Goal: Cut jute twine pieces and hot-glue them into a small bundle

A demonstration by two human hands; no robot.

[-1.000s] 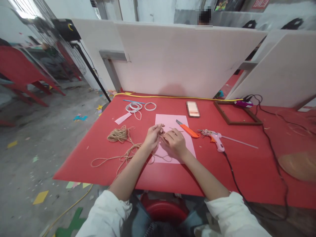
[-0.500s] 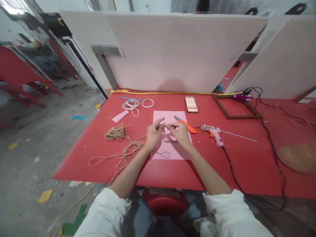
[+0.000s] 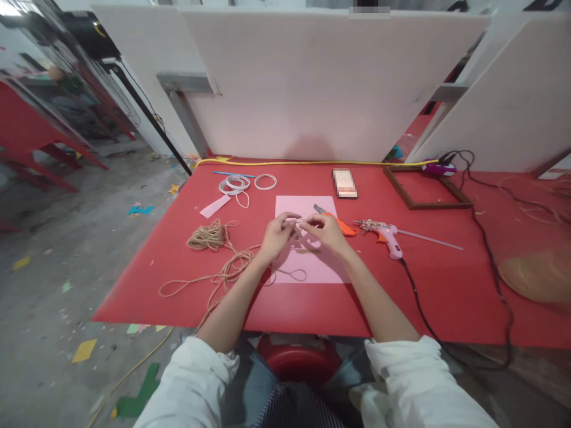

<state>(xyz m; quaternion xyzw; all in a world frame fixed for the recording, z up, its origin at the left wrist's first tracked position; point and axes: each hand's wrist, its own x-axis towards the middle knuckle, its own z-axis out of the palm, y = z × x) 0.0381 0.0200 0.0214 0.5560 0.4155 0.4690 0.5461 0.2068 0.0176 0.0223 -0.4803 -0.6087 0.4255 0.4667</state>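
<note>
My left hand (image 3: 279, 236) and my right hand (image 3: 325, 230) meet above a pink sheet (image 3: 285, 205) on the red table. Both are closed in a pinch, fingertips almost touching; what lies between them is too small to make out. Under my hands a short, thin brownish strip (image 3: 307, 251) lies on the sheet. An orange-handled cutter (image 3: 343, 226) rests partly behind my right hand. Loose brown twine (image 3: 236, 266) runs beside and under my left forearm, close to a wound bundle of twine (image 3: 207, 236).
A pink glue gun (image 3: 389, 235) with a glue stick lies right, its black cord (image 3: 419, 303) trailing off the front edge. Behind are a brown frame (image 3: 428, 206), a blurred-out phone-like object (image 3: 345, 183), white coiled tubing (image 3: 234, 184) and a white ring (image 3: 266, 182). White boards (image 3: 312, 83) stand at the back.
The view has tilted slightly, so the table sits a little higher in it. My left fingers have curled in, the raised index finger now bent toward the right hand.
</note>
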